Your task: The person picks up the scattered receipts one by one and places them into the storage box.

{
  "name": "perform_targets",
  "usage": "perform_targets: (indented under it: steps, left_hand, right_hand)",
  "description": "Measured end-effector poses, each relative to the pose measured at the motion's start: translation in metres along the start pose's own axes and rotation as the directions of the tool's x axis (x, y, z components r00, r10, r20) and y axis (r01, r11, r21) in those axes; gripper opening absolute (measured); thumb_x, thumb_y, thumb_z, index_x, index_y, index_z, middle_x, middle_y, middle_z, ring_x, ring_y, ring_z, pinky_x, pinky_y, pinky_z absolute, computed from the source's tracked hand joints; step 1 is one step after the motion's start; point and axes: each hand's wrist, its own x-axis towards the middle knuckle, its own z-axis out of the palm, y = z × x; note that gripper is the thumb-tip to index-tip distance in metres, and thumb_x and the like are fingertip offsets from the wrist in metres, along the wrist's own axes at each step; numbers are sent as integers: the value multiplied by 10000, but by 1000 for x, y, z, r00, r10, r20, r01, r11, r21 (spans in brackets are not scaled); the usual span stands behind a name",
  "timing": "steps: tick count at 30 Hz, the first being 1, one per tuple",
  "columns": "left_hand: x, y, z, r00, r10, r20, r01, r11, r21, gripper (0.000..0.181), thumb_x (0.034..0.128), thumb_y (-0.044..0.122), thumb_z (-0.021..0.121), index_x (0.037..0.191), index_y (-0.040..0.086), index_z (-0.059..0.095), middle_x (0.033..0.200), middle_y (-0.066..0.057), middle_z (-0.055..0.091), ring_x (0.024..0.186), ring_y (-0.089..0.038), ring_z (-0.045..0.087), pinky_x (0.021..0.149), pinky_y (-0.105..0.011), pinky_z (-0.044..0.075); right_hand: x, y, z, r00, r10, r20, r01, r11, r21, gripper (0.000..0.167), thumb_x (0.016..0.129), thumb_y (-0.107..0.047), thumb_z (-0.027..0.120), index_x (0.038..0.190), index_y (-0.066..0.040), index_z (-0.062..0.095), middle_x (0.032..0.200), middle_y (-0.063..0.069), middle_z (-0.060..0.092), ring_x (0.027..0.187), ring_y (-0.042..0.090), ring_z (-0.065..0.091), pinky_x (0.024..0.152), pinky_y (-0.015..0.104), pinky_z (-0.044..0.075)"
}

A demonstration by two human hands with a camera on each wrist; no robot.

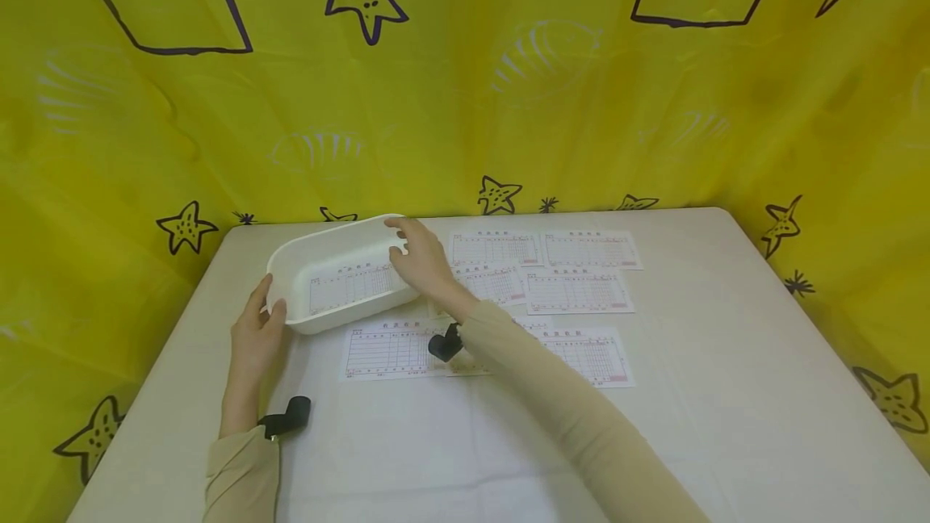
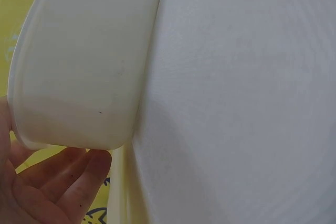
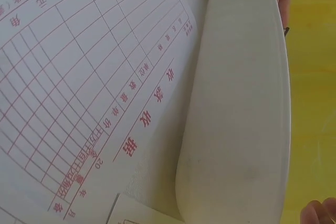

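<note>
A white plastic basin (image 1: 349, 317) with rounded corners stands at the table's back left, a printed receipt slip (image 1: 352, 285) lying inside. My left hand (image 1: 257, 329) grips the left end, fingers against the outer wall and thumb by the near corner. In the left wrist view, its bent fingers (image 2: 86, 179) meet the end of the basin (image 2: 89, 66). My right hand (image 1: 425, 261) is over the right end, with thumb and forefinger extended above the rim. The fingertips (image 3: 320, 212) show apart from the basin wall (image 3: 236, 98) in the right wrist view; its other fingers are hidden.
Several printed receipt slips (image 1: 577, 293) lie in rough rows to the basin's right, some overlapping. My right forearm (image 1: 574, 410) hides part of the front row. A white cloth covers the table (image 1: 726, 394); a yellow patterned curtain (image 1: 465, 103) hangs behind.
</note>
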Motion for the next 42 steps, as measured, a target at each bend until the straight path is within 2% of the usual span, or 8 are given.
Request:
perform_targets:
  steps: [10, 14, 22, 30, 42]
  left_hand:
    - [1, -2, 1, 1000, 10, -5, -10, 1000, -4, 576, 1018, 372, 342, 1553, 275, 151, 1619, -88, 153, 1388, -485, 322, 1111, -613, 314]
    - [2, -1, 1, 1000, 4, -5, -4, 1000, -7, 578, 1017, 380, 337, 1553, 280, 146, 1621, -78, 154, 1393, -473, 324, 1117, -608, 311]
    - [0, 2, 1, 1000, -19, 2, 19, 1000, -1, 579, 1018, 394, 335, 1551, 309, 127, 1624, -74, 141, 1402, -467, 311, 1120, -606, 308]
    - [0, 0, 1, 1000, -9, -5, 8, 1000, -17, 575, 1017, 361, 343, 1552, 286, 147, 1607, -109, 190, 1385, -467, 342, 1113, -597, 329]
    - [0, 0, 0, 1000, -20, -1, 20, 1000, -15, 578, 1014, 395, 332, 1550, 302, 137, 1622, -61, 135, 1403, -486, 291, 1127, -613, 290]
  right_hand:
    - [-13, 8, -19, 1000, -3, -29, 1, 999, -51, 428, 923, -125, 550, 1351, -152, 536, 1370, 29, 563, 1222, 224, 560, 1022, 406, 463]
    - [-19, 14, -27, 998, -10, -67, 6, 998, -67, 422, 912, -126, 563, 1333, -140, 553, 1345, 41, 580, 1204, 224, 571, 1021, 421, 461]
    - [-36, 31, -44, 992, -27, -123, 20, 998, -60, 417, 906, -108, 576, 1322, -126, 560, 1328, 47, 588, 1198, 229, 559, 1026, 424, 456]
    - [-57, 48, -62, 987, 10, -159, -16, 999, -40, 417, 918, -127, 570, 1334, -147, 549, 1327, 44, 586, 1222, 246, 546, 1035, 457, 450]
    - [-87, 76, -86, 970, 39, -240, -43, 999, -13, 426, 905, -94, 590, 1327, -127, 554, 1349, 70, 569, 1246, 265, 523, 1075, 461, 416]
